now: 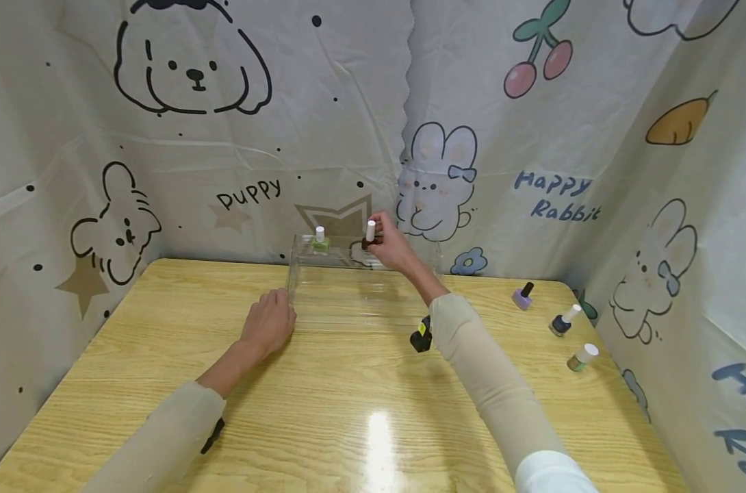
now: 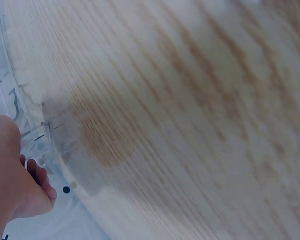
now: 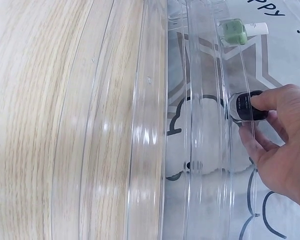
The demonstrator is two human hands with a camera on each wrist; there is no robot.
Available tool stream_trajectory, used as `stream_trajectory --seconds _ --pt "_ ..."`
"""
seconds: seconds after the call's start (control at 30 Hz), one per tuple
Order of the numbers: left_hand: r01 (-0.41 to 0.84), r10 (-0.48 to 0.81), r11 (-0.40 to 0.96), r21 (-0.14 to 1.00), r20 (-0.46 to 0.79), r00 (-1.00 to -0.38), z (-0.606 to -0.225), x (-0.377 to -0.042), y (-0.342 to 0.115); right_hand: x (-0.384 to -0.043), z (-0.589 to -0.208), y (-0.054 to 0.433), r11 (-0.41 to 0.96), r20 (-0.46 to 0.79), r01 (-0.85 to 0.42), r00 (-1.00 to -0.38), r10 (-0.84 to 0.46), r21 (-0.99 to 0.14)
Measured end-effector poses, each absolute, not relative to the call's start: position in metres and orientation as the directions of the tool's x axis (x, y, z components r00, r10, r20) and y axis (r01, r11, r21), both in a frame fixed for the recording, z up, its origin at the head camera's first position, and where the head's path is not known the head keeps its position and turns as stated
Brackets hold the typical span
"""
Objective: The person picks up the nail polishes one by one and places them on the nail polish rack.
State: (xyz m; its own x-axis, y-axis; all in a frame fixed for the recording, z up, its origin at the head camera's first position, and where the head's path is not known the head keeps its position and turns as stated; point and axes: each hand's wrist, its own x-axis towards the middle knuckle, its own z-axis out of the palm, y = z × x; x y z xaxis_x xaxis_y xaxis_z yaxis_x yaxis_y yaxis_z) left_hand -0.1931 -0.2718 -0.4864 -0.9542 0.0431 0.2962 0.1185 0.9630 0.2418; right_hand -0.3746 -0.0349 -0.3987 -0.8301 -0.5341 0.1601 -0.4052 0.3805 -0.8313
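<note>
Black bottle (image 3: 243, 106), white-capped, pale-lettered | right grip (image 1: 393, 245): pinching it | left grip (image 1: 268, 320): holding clear rack (image 3: 197, 125)

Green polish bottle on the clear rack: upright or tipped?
Upright. In the head view, the green polish bottle stands on the clear rack, its white cap pointing up.

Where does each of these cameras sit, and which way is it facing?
Head: worn on the person's head, facing forward and down over the table and clear rack; the left hand, right hand and both arms show.
Left wrist: worn on that wrist, facing mostly tabletop, with part of the rack at picture left; only the left hand shows.
Right wrist: worn on that wrist, looking along the rack; only the right hand shows, holding a dark bottle.
Shared: head and right wrist both show the green bottle.
</note>
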Motion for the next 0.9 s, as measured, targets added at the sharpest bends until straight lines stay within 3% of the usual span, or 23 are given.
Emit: stream_trajectory --seconds 0.5,0.9 --pt "0.122 0.049 0.965 0.232 0.297 -0.954 -0.486 -0.192 -0.273 -0.375 -0.392 -0.021 0.354 0.177 -0.410 -0.825 -0.536 -0.841" --pt "0.125 0.051 0.963 0.240 0.292 -0.955 -0.488 -0.193 -0.274 -0.379 -0.374 0.014 0.349 0.254 -0.408 -0.876 -0.410 -0.844"
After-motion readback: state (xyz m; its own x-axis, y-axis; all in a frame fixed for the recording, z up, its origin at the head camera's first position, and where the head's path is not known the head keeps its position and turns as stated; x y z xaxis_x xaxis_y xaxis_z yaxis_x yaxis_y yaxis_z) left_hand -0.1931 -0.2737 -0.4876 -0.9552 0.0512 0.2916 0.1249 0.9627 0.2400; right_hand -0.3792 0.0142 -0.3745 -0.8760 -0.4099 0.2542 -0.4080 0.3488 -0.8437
